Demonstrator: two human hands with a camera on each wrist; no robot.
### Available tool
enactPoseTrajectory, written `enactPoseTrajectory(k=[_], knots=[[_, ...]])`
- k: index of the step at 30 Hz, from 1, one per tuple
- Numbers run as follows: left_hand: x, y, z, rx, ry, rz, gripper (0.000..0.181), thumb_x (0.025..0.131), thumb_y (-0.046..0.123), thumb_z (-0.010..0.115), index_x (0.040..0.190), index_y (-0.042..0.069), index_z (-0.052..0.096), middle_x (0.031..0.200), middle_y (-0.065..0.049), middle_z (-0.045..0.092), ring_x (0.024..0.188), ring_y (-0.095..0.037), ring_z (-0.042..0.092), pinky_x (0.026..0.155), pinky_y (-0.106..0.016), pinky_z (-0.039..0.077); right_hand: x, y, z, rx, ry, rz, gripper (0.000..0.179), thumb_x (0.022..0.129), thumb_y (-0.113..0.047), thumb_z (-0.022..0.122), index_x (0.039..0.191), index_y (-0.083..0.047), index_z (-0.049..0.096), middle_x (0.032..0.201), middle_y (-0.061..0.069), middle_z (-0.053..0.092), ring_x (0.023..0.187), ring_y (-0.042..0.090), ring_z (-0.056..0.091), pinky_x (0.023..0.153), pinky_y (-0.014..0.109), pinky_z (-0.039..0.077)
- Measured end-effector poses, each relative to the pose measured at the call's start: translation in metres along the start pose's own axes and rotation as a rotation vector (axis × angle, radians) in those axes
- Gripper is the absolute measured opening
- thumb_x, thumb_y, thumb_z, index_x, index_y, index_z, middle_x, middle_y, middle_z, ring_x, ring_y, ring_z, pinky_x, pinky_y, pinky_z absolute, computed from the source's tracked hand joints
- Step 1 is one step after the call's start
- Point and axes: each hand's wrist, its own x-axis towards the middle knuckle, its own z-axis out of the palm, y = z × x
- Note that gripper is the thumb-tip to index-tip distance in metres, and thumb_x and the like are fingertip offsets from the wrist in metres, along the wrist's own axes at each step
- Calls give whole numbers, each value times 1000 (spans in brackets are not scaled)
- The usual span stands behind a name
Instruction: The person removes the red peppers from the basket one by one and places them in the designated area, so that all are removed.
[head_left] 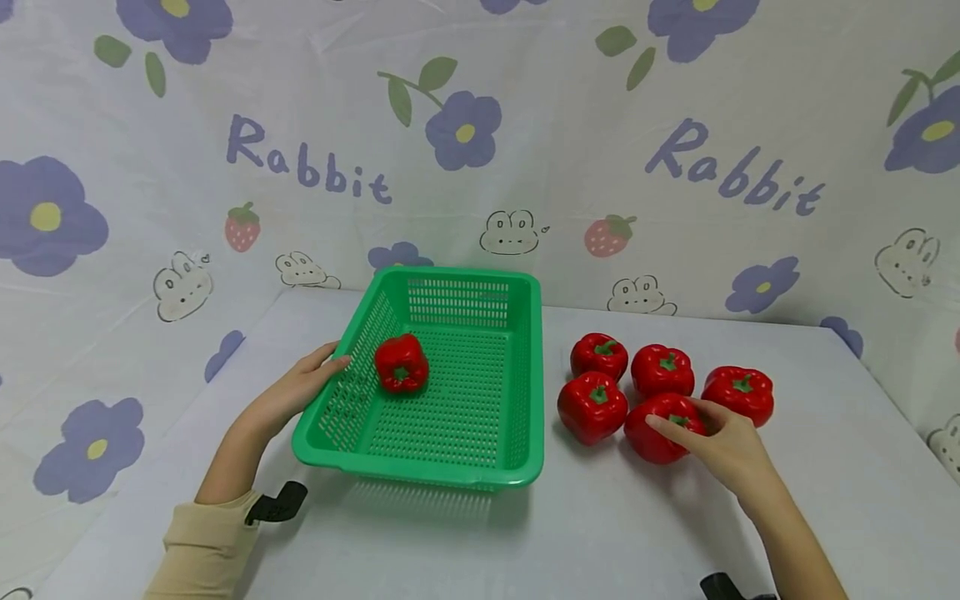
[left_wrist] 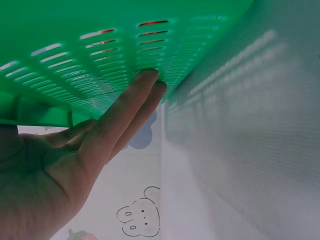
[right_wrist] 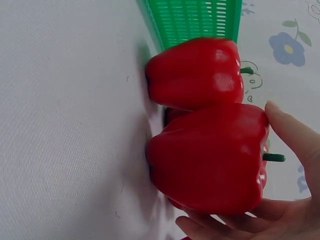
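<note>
On the left, my left hand (head_left: 303, 385) grips the left side of a green plastic basket (head_left: 420, 471), with a digit over its rim. In the left wrist view, two long fingers (left_wrist: 120, 117) press against the slotted outer wall. One red bell pepper (head_left: 401, 364) lies inside the basket, near its left wall. My right hand (head_left: 729, 446) grips another red bell pepper (right_wrist: 210, 160) at the front of a group, thumb on one side and fingers on the other. That pepper stands stem up beside a neighbouring bell pepper (right_wrist: 197, 75).
Around the held pepper stand several more red bell peppers, including one at the back left (head_left: 598, 357), one behind (head_left: 662, 371) and one to the right (head_left: 738, 394). A white table (head_left: 615, 533) carries everything. Behind it hangs a patterned cloth (head_left: 555, 125).
</note>
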Motion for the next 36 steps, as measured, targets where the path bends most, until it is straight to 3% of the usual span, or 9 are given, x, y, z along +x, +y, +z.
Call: enactPoseTrajectory(k=[12,24,28,36], knots=[[-1,1,1,-3,-2,5,67,104,46,37,157,11,16,158,-21,24,141,-39,30,110,-58,33,0,0,3,24,4,14,104,84,-66,61,150,6,27,145,32,39,128,46,39,88,51,54],[-2,2,1,10,4,-4,67,104,47,37,157,11,16,162,-20,16,148,-42,14,113,-65,22,4,-1,6,56,59,46,102,86,-67,59,151,5,27,145,32,39,126,45,43,92,51,53],[-2,3,2,7,4,-2,66,104,46,37,157,11,17,161,-20,20,147,-41,18,113,-64,24,4,-1,8,53,67,40,102,85,-67,58,150,6,28,144,32,42,123,45,47,90,50,54],[-1,2,0,5,7,-3,66,104,47,37,157,11,18,161,-20,20,147,-40,18,113,-63,24,2,-2,7,40,44,50,102,85,-67,59,149,6,29,145,32,39,128,46,41,91,52,53]])
